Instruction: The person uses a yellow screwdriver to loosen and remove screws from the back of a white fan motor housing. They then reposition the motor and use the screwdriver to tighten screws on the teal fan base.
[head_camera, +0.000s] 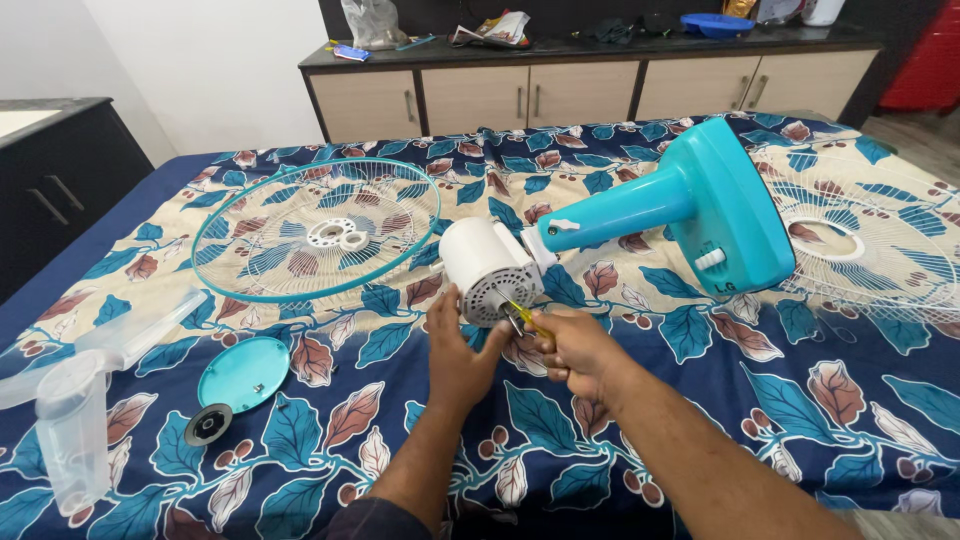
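Motor (487, 268) lies on bedsheet (620, 420) | left hand (455, 345) cupped against its rear | right hand (578, 350) grips screwdriver (522, 314), tip at motor | guard (315, 230) nearby

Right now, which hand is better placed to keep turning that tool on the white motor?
The right hand: it already grips the yellow-handled tool, whose tip meets the motor. The left hand rests against the motor's underside, steadying it.
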